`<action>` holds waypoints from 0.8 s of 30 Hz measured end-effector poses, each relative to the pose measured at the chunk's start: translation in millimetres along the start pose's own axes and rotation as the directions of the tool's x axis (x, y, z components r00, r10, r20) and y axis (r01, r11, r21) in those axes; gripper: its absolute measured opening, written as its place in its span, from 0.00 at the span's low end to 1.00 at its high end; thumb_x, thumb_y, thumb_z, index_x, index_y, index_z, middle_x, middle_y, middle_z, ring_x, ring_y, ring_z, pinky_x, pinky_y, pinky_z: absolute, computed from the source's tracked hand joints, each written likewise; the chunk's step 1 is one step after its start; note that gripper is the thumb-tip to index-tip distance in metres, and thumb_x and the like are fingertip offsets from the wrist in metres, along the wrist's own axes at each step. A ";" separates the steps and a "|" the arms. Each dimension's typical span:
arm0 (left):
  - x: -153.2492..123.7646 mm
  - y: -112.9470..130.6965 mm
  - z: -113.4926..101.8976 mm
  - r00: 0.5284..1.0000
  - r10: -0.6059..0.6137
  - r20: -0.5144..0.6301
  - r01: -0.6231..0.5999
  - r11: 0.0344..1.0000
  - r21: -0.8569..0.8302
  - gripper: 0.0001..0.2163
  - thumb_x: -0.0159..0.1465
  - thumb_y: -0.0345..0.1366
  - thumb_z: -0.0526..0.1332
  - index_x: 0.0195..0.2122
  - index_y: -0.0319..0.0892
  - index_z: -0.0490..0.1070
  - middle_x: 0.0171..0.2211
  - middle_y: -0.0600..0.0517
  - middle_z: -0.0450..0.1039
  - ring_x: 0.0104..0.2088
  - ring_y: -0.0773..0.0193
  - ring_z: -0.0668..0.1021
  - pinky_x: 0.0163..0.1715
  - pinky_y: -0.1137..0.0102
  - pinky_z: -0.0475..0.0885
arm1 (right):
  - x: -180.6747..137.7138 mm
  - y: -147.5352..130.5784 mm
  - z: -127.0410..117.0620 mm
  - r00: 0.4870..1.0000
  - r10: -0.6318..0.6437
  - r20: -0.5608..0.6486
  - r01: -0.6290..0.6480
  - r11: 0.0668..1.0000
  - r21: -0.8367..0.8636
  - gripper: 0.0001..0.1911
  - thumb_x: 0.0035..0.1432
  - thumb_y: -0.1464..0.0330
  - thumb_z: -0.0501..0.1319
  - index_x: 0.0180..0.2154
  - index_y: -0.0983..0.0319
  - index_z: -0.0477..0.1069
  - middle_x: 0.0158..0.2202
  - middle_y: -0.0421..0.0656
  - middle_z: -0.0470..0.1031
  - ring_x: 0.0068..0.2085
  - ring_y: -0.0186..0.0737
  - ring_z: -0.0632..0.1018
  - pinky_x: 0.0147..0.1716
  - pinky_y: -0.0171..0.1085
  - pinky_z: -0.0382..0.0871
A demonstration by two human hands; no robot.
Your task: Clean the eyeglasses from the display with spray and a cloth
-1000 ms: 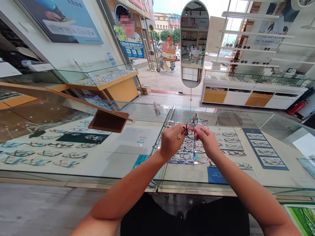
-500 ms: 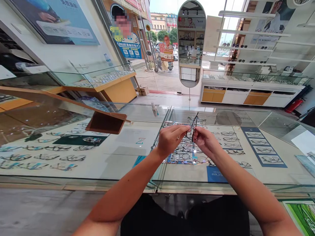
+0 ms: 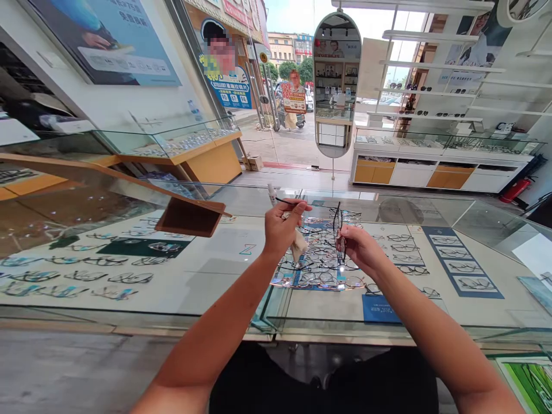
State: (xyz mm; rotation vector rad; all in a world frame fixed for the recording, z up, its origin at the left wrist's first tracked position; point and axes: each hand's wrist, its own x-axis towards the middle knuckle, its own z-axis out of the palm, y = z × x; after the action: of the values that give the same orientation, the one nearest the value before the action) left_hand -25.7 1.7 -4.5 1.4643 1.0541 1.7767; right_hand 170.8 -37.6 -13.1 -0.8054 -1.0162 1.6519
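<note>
Above a glass display counter [image 3: 241,198] I hold a pair of black-rimmed glasses [image 3: 337,227]. My right hand [image 3: 360,250] pinches the front of the frame, which stands edge-on to me. My left hand [image 3: 282,227] is closed on one thin temple arm, drawn out to the left, and a pale cleaning cloth [image 3: 297,247] hangs from the same hand. Under the glass below my hands lie several rows of spectacle frames [image 3: 321,270].
A small spray bottle [image 3: 271,194] stands on the counter just beyond my left hand. A brown tray [image 3: 187,217] lies on the glass at left. More counters, wall shelves with glasses and an oval standing mirror [image 3: 336,80] fill the far side.
My left hand has moved left and up, away from the right one, pulling the temple arm open. The cloth now shows hanging below it. The right hand has stayed put.
</note>
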 end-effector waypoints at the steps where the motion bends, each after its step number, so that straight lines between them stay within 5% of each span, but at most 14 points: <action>1: 3.3 -0.6 -1.5 1.000 -0.016 -0.006 0.016 1.000 0.001 0.21 0.57 0.56 0.72 0.34 0.40 0.78 0.28 0.49 0.82 0.20 0.71 0.68 0.22 0.72 0.66 | 0.3 0.2 -0.7 1.000 0.005 0.013 -0.005 1.000 -0.020 0.13 0.42 0.61 0.73 0.21 0.59 0.72 0.21 0.36 0.67 0.26 0.34 0.66 0.29 0.36 0.60; 11: 4.8 -3.7 -2.0 0.974 -0.148 0.174 0.153 0.988 -0.011 0.25 0.55 0.61 0.72 0.31 0.41 0.73 0.21 0.55 0.71 0.18 0.73 0.62 0.18 0.74 0.56 | -0.1 -3.9 -4.0 0.996 -0.077 -0.043 0.074 0.996 -0.053 0.18 0.42 0.54 0.77 0.28 0.58 0.76 0.24 0.35 0.67 0.28 0.34 0.66 0.32 0.38 0.59; 14: -3.0 1.2 0.6 0.922 -0.134 0.362 0.114 0.991 0.077 0.24 0.61 0.60 0.68 0.27 0.41 0.73 0.17 0.58 0.62 0.19 0.72 0.62 0.18 0.74 0.57 | -1.5 -3.1 -2.9 0.991 -0.110 -0.070 0.105 0.992 -0.071 0.19 0.42 0.54 0.78 0.28 0.59 0.77 0.25 0.36 0.70 0.29 0.33 0.66 0.32 0.37 0.59; 17: -12.8 5.4 6.1 0.842 -0.147 0.519 0.118 0.989 0.087 0.22 0.62 0.58 0.67 0.31 0.41 0.76 0.19 0.57 0.65 0.21 0.70 0.66 0.21 0.73 0.62 | -2.8 0.7 -0.1 0.991 -0.114 -0.072 0.106 0.989 -0.102 0.19 0.42 0.54 0.78 0.27 0.59 0.78 0.24 0.36 0.70 0.28 0.33 0.66 0.33 0.38 0.58; 24: -19.4 5.4 11.8 0.823 -0.235 0.517 0.250 0.967 0.041 0.19 0.59 0.54 0.71 0.32 0.42 0.72 0.20 0.57 0.68 0.22 0.70 0.69 0.22 0.73 0.62 | -2.7 5.4 2.4 0.985 -0.126 -0.114 0.112 0.986 -0.119 0.18 0.42 0.55 0.78 0.27 0.59 0.77 0.25 0.36 0.70 0.28 0.33 0.66 0.33 0.38 0.57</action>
State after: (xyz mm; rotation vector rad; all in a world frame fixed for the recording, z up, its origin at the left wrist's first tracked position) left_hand -9.9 -14.9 -8.6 1.5862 0.8741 1.1150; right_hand 167.3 -41.6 -16.8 -0.8909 -1.0584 1.4368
